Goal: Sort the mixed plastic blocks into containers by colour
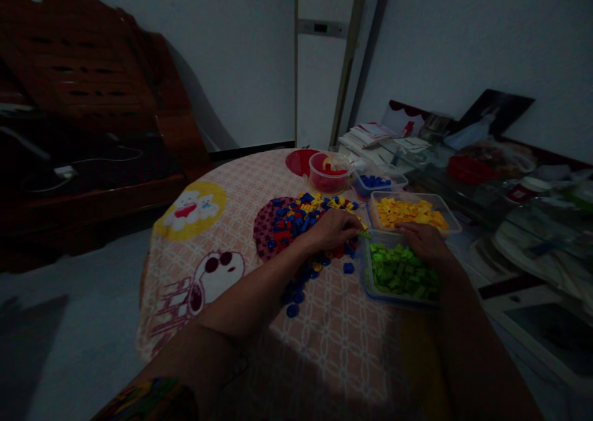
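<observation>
While sm. green brick [365, 234] is pinched by narrowed left hand [334, 228], 3 o'clock of pile [296, 220], grip of right hand [424, 241] can't be told; brick prob. light, hard, slick: best held by sides.

White walls [250, 57], dark wooden bench [92, 100]

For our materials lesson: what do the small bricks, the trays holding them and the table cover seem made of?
Bricks: likely hard plastic, with bright solid colours and moulded shapes.
Trays: clear plastic, since the contents show through the walls.
Table cover: cloth or vinyl, printed, draping over the edge; dim light leaves it open.
</observation>
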The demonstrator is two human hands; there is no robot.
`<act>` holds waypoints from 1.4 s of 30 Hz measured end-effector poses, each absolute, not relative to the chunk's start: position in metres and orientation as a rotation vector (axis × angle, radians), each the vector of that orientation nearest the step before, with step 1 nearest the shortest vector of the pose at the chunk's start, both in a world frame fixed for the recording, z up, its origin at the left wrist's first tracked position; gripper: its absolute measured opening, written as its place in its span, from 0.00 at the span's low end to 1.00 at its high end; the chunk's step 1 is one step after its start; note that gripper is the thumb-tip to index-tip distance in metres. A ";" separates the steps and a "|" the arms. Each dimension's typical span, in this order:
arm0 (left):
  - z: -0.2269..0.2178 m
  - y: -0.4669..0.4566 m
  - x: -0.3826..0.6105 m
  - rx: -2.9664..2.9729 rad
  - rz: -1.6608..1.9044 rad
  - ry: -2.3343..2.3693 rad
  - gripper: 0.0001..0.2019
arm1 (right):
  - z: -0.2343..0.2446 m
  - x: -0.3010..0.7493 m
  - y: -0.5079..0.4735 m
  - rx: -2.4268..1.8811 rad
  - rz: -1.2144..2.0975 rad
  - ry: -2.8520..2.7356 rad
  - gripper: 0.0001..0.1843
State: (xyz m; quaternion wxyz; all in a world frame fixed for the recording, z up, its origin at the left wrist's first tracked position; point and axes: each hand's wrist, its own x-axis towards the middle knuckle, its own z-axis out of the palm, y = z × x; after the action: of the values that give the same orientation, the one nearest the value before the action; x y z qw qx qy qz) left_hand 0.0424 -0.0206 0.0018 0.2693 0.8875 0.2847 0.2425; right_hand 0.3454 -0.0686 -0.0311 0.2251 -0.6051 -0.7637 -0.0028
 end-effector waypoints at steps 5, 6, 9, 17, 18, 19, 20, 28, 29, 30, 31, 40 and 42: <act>-0.003 -0.041 0.059 2.526 0.556 0.654 0.11 | -0.031 0.344 -0.068 -1.721 0.098 -2.033 0.22; -0.003 -0.043 0.061 2.546 0.542 0.630 0.11 | -0.030 0.344 -0.068 -1.721 0.110 -2.033 0.22; -0.002 -0.046 0.062 2.571 0.524 0.569 0.12 | -0.029 0.343 -0.068 -1.719 0.120 -2.031 0.21; 0.022 -0.017 0.017 2.674 0.255 0.859 0.13 | -0.027 0.340 -0.070 -1.739 0.106 -2.017 0.20; 0.022 -0.013 0.011 2.689 0.178 0.906 0.13 | -0.027 0.339 -0.071 -1.737 0.101 -2.017 0.20; 0.021 -0.011 0.008 2.697 0.104 0.930 0.13 | -0.026 0.338 -0.071 -1.738 0.098 -2.019 0.19; 0.019 -0.009 0.005 2.695 0.041 0.926 0.13 | -0.025 0.338 -0.072 -1.742 0.096 -2.023 0.20; 0.001 -0.001 0.006 2.610 0.104 0.931 0.16 | -0.025 0.339 -0.071 -1.705 0.110 -2.024 0.21; 0.001 -0.001 0.006 2.605 0.123 0.930 0.15 | -0.026 0.339 -0.071 -1.702 0.112 -2.023 0.21; 0.000 0.000 0.006 2.604 0.136 0.931 0.14 | -0.026 0.340 -0.070 -1.701 0.112 -2.020 0.21; 0.000 0.000 0.007 2.608 0.144 0.936 0.13 | -0.027 0.340 -0.070 -1.701 0.111 -2.016 0.21; -0.011 -0.004 0.023 2.705 0.251 1.067 0.09 | -0.029 0.342 -0.070 -1.704 0.118 -2.023 0.23; -0.017 0.004 0.020 2.674 0.324 1.169 0.10 | -0.030 0.343 -0.070 -1.699 0.107 -2.022 0.23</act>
State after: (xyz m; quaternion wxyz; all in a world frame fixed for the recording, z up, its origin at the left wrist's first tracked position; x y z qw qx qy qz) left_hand 0.0205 0.0038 -0.0168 0.1026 0.9059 0.3960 0.1097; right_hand 0.3426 -0.0702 -0.0299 0.2467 -0.6229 -0.7413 0.0391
